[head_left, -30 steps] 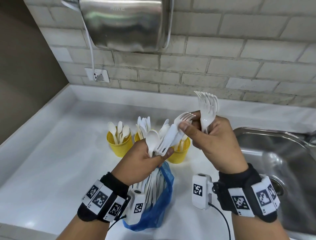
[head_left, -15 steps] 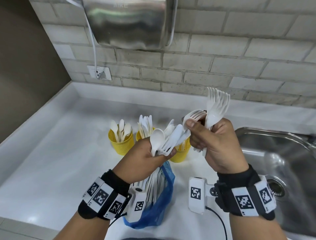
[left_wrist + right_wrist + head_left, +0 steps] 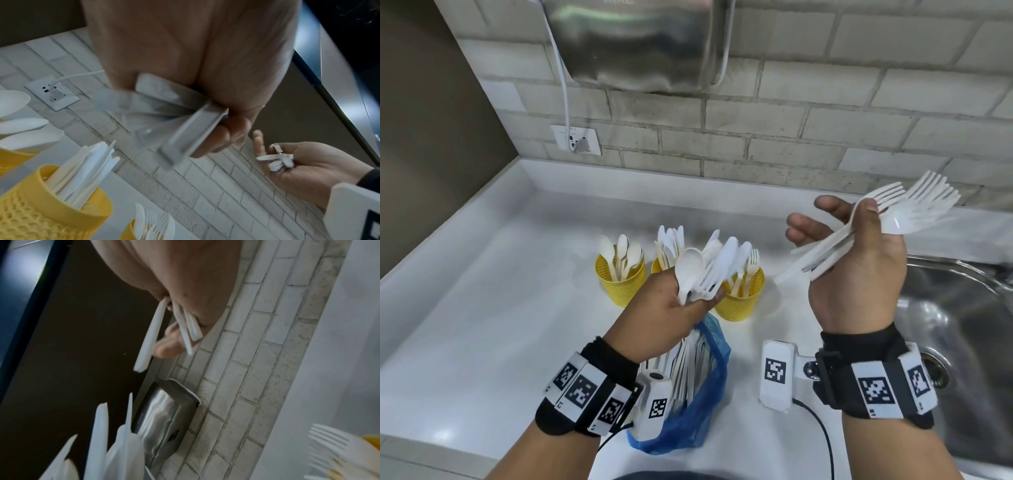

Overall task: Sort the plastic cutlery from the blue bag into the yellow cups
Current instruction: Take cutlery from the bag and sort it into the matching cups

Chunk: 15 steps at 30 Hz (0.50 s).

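Several forks (image 3: 887, 226) pinched in right hand (image 3: 859, 274); fork cup (image 3: 743, 294) lies lower-left; left hand (image 3: 674, 308) grips mixed cutlery (image 3: 709, 270).

Kitchenette or washroom counter | steel sink (image 3: 962, 329) at 3 o'clock | wall-mounted steel dryer (image 3: 640, 44) at 12 o'clock | brick-tile wall (image 3: 859, 113)

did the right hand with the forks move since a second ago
Yes. The right hand carried the forks rightward, away from the yellow cups and toward the sink.
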Each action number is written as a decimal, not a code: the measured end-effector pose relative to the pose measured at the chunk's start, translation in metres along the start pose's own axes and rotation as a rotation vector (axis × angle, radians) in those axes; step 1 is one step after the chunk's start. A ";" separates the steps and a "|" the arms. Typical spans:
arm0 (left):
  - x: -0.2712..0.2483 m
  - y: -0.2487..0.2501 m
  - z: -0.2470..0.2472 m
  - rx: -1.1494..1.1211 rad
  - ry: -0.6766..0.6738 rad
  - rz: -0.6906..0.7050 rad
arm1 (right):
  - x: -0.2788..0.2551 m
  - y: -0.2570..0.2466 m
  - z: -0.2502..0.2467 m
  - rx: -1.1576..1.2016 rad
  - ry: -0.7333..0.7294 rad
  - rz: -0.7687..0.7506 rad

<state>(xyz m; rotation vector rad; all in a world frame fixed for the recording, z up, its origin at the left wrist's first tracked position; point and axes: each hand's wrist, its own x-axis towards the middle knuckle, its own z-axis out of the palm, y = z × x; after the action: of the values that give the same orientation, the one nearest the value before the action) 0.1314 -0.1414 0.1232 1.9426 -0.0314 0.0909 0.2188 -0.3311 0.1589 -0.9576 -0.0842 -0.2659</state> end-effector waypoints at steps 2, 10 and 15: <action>0.002 -0.006 0.001 0.001 0.058 -0.029 | -0.006 0.000 0.001 -0.096 -0.050 -0.062; 0.009 -0.011 0.002 -0.003 0.204 0.003 | -0.044 0.026 0.004 -0.379 -0.374 0.000; 0.009 -0.016 -0.001 0.017 0.225 -0.028 | -0.058 0.035 0.013 -0.597 -0.557 0.054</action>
<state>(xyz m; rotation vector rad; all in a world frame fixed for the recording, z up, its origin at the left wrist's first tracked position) 0.1415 -0.1348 0.1094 1.9382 0.1467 0.2911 0.1722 -0.2904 0.1277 -1.6077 -0.5098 0.0420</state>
